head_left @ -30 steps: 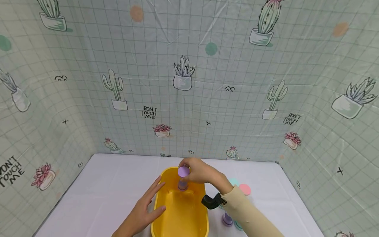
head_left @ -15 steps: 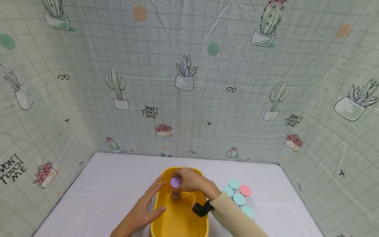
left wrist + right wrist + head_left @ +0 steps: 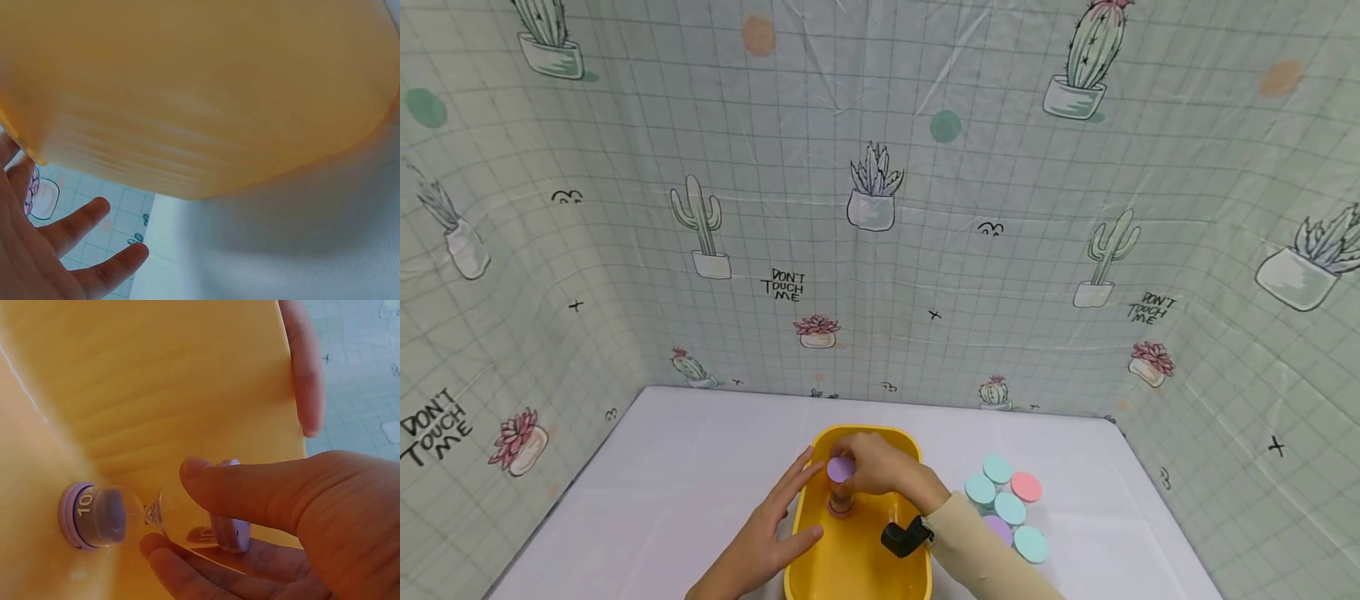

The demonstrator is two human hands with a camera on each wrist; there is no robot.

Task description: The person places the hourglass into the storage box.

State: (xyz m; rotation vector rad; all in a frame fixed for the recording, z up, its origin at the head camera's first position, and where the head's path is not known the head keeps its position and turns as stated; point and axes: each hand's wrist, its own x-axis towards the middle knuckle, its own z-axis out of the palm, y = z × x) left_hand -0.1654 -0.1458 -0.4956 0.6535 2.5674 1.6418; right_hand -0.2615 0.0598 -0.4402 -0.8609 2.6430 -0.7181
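A sand timer (image 3: 841, 469) with purple end caps and a clear glass body is inside a yellow plastic bin (image 3: 868, 550), near its back left corner. My right hand (image 3: 883, 467) grips its upper half between thumb and fingers. In the right wrist view, the timer's lower cap (image 3: 76, 515) is against or very close to the bin's yellow surface, and dark sand lies in the lower bulb (image 3: 111, 515). My left hand (image 3: 767, 537) is spread along the bin's left rim, its fingers extended; fingertips touch the rim.
Right of the bin stand several more timers: teal-capped ones (image 3: 1010, 508), a pink-capped one (image 3: 1026, 486) and a purple-capped one (image 3: 997, 529) partly behind the right sleeve. White cloth (image 3: 662, 500) covers the table, and a cactus-print curtain (image 3: 887, 292) surrounds it.
My right hand has carried the purple timer left and nearer, lower into the bin. The right forearm has moved left, uncovering more timers. My left hand stays on the rim.
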